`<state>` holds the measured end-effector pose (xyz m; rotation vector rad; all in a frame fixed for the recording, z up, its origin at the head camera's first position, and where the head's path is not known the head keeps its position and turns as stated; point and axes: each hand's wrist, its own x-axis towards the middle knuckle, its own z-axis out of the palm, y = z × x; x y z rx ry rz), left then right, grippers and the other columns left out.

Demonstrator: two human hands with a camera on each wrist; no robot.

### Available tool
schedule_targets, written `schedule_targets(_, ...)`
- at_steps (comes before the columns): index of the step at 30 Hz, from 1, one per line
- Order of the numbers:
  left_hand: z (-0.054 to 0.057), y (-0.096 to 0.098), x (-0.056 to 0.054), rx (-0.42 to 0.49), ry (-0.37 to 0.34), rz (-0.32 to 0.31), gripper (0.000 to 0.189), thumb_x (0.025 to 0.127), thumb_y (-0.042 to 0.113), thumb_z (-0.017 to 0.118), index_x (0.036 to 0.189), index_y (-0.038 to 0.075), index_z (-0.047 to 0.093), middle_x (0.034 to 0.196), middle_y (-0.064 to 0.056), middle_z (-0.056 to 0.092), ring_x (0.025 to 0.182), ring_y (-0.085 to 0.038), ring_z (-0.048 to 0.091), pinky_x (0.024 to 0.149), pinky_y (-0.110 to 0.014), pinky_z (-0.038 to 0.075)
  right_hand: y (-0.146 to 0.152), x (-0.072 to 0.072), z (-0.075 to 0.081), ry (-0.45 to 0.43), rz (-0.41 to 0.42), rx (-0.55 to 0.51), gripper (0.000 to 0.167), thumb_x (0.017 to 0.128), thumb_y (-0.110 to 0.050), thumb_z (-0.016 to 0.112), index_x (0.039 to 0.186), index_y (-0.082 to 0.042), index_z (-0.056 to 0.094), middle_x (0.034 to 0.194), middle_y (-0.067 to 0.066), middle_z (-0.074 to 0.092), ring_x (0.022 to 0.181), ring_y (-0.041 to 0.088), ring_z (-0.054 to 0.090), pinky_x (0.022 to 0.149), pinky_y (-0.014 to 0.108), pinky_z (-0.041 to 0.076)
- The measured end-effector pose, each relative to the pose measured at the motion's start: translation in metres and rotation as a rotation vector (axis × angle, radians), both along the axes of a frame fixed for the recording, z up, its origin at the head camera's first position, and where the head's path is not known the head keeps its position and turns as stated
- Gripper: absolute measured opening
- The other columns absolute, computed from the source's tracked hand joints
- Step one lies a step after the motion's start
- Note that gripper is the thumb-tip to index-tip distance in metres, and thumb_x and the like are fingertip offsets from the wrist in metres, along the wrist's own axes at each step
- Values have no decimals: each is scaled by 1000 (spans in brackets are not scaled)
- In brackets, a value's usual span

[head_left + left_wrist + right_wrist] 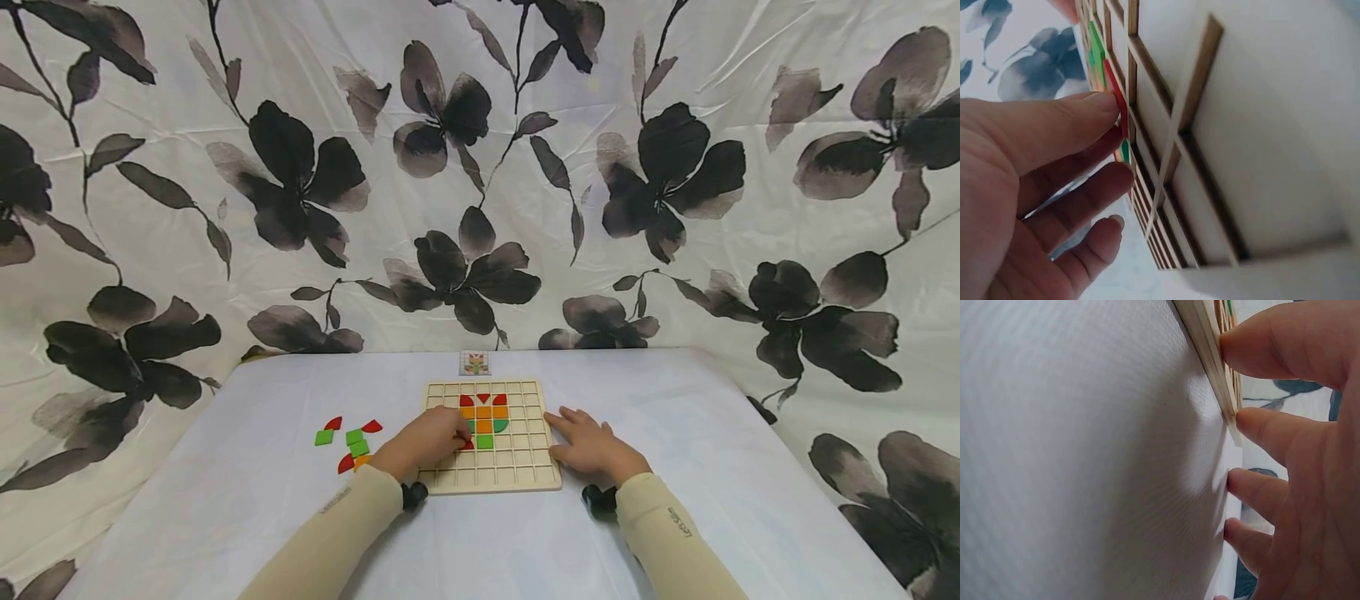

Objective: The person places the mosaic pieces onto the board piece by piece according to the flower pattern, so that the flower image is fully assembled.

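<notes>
A wooden grid board [517,479] lies flat on the table, with red, orange and green tiles set in its upper middle squares. My left hand [427,437] reaches over the board's left half. Its thumb and forefinger close on a red tile [1115,94], right beside a green square tile [485,442]; the fingers hide part of it. In the left wrist view, the other fingers bend loosely by the grid. My right hand [596,446] is at the board's right edge, fingers spread. In the right wrist view, thumb and forefinger touch that edge and other fingertips rest on the table.
Left of the board lie several loose tiles, among them a green one [324,437], a red one [372,426] and an orange one [362,461]. A small pattern card [474,363] sits behind the board. Flowered cloth [465,275] hangs behind the white table [645,400].
</notes>
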<state>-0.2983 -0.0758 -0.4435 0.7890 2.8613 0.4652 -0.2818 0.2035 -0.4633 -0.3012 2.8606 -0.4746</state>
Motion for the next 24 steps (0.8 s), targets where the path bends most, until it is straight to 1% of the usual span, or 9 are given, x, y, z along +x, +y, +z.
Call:
schedule_targets(3, 1, -8, 3, 40, -16, 34, 10, 90, 14, 67, 96, 13, 76, 97, 2, 71, 92, -15, 62, 88, -36, 52, 0, 0, 1, 0, -2, 2, 61, 92, -35, 53, 149, -21, 38, 158, 12, 29, 146, 39, 23, 109, 72, 15)
schedule_targets(6, 3, -20, 4, 69, -38, 114, 14, 91, 16, 66, 102, 14, 75, 102, 2, 69, 90, -15, 58, 87, -35, 51, 1, 1, 1, -4, -6, 2, 61, 92, -36, 52, 149, -21, 38, 158, 12, 29, 146, 39, 22, 110, 71, 14)
schedule_targets(8, 5, -29, 3, 74, -39, 173, 16, 92, 17, 65, 105, 13, 74, 105, 1, 69, 90, -16, 57, 87, -37, 51, 1, 1, 1, -2, -5, 6, 61, 92, -35, 53, 149, -21, 38, 158, 12, 29, 146, 39, 22, 109, 72, 14)
schedule_targets(10, 7, -38, 2, 55, -32, 239, 18, 92, 18, 65, 107, 12, 73, 108, -1, 69, 93, -18, 58, 90, -39, 51, 0, 1, 1, -1, -5, 5, 61, 92, -36, 53, 149, -20, 38, 158, 12, 29, 146, 39, 22, 109, 72, 14)
schedule_targets(15, 9, -66, -2, -18, 24, 348, 20, 91, 17, 66, 108, 11, 71, 108, -4, 69, 102, -22, 61, 95, -44, 49, -1, 1, 1, 4, -4, 3, 61, 92, -35, 53, 149, -19, 39, 157, 13, 30, 146, 39, 23, 109, 72, 15)
schedule_targets(16, 9, -71, -3, -33, 39, 359, 20, 90, 16, 66, 108, 10, 71, 108, -5, 69, 102, -23, 62, 95, -44, 49, -1, 1, 1, 4, -3, 2, 61, 92, -35, 53, 149, -19, 39, 157, 13, 30, 145, 39, 23, 109, 72, 15)
schedule_targets(20, 11, -91, -5, -71, 46, 406, 21, 91, 13, 65, 110, 8, 70, 108, -9, 69, 100, -25, 62, 95, -47, 49, -2, 2, 2, 5, 0, -5, 61, 91, -34, 53, 149, -19, 39, 157, 13, 30, 146, 39, 24, 109, 72, 15)
schedule_targets(22, 12, -99, -5, -92, 37, 422, 21, 91, 11, 64, 111, 7, 70, 109, -10, 69, 98, -26, 63, 94, -48, 50, -1, 2, 2, 5, 2, -7, 61, 92, -34, 53, 149, -19, 38, 157, 13, 31, 146, 39, 24, 109, 72, 15)
schedule_targets(24, 13, -104, -5, -108, 5, 445, 23, 92, 11, 63, 113, 5, 69, 109, -11, 68, 95, -26, 62, 93, -48, 51, -1, 2, 2, 8, 4, -5, 61, 91, -34, 53, 149, -19, 38, 157, 13, 31, 145, 39, 24, 109, 72, 16)
